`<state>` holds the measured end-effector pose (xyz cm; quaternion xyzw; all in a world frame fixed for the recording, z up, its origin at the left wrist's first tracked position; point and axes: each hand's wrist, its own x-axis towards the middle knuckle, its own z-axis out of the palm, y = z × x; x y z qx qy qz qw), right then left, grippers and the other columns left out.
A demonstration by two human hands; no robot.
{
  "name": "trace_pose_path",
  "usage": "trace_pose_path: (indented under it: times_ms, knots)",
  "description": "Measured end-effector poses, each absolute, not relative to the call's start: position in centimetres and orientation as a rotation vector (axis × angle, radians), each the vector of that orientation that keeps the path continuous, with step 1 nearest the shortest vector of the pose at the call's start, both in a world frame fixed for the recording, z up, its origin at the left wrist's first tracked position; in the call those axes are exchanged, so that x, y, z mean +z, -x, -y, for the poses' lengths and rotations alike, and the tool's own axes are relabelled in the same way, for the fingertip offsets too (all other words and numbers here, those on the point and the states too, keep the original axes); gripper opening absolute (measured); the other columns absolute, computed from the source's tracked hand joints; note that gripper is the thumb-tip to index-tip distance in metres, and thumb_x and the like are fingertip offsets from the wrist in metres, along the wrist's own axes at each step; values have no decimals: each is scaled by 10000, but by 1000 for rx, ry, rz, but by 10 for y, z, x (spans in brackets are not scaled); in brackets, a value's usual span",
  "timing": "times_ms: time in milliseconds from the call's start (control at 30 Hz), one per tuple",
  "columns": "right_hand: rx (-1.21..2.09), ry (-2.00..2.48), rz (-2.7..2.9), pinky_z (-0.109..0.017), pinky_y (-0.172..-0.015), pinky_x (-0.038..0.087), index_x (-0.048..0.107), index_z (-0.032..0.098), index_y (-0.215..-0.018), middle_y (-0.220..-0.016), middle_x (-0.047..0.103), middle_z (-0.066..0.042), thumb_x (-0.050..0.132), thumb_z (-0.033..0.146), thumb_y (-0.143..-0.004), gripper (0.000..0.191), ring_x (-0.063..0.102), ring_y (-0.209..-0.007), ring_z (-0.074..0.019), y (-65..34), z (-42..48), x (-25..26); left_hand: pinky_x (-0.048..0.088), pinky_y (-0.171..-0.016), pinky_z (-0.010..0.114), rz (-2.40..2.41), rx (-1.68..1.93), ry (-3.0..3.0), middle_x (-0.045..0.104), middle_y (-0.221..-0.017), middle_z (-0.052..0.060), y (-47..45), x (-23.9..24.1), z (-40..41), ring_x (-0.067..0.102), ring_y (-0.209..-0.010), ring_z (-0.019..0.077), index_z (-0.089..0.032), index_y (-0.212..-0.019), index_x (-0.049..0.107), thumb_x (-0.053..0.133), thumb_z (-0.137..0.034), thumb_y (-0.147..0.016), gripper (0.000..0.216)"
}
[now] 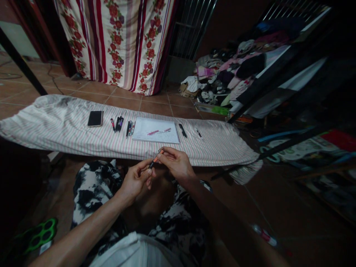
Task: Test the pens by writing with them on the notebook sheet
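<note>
Between my two hands, over my lap at the table's near edge, is a pen (155, 160) with an orange upper part and a dark lower part. My left hand (138, 176) pinches its dark end. My right hand (175, 160) has its fingers closed round the orange end. Just beyond them a spiral notebook (140, 126) lies open on the striped cloth. Pink pen parts (152, 132) and a thin piece rest on its white page. Left of the notebook lie several pens (119, 124) in small groups. A black pen (183, 130) sits to its right.
A dark phone or tablet (95, 118) lies on the cloth at the left. Small pen pieces (198, 132) are at the right of the table. A heap of clothes (222, 74) stands behind right, beside a floral curtain (116, 40). A bottle (264, 235) lies on the floor.
</note>
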<state>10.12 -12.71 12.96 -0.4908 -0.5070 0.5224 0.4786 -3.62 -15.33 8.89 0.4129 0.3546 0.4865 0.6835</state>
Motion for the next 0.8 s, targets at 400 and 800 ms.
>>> trace_pose_path:
  times_ms: [400, 800]
  knots:
    - [1247, 1214, 1233, -237, -655, 503, 589, 173, -715, -631, 612, 13, 691, 329, -619, 209, 632, -641, -131, -100, 127, 122, 358, -396, 189, -815, 1092, -891, 539, -634, -20, 36, 85, 154, 399, -419, 39, -107, -1039, 583, 656, -276, -716, 372]
    - [1342, 1228, 1244, -230, -674, 500, 592, 173, -712, -631, 628, 21, 690, 308, -619, 191, 624, -630, -111, -105, 128, 124, 334, -381, 189, -821, 1021, -885, 543, -631, -15, 38, 86, 156, 381, -412, 37, -98, -1050, 587, 653, -273, -713, 386]
